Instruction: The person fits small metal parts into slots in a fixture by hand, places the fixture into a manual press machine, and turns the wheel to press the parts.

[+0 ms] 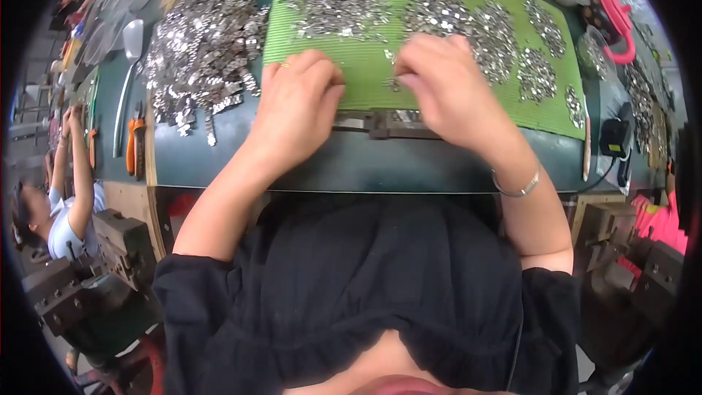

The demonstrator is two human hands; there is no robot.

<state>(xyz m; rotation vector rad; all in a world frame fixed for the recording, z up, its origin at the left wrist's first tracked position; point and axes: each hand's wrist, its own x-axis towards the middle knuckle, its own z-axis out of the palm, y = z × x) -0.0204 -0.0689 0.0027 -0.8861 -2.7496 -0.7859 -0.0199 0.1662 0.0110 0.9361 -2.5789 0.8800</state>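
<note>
My left hand (298,101) is closed, its fingers curled down at the lower left of a green ribbed mat (358,73). What it holds, if anything, is hidden. To the right, my right hand (447,86) pinches thumb and fingers together over the mat; I cannot make out what is between them. A few small shiny metal pieces (391,84) lie by its fingertips. Between both hands, along the mat's near edge, runs a narrow dark metal fixture (379,124) with a raised block. Part of it is hidden under my right hand.
Heaps of small metal pieces (336,1) lie on the mat. A larger heap of linked metal strips (205,44) is at left, beside a long metal spoon (124,80) and orange-handled pliers (136,139). A pink-handled container (610,18) stands far right. Another person (69,201) works at left.
</note>
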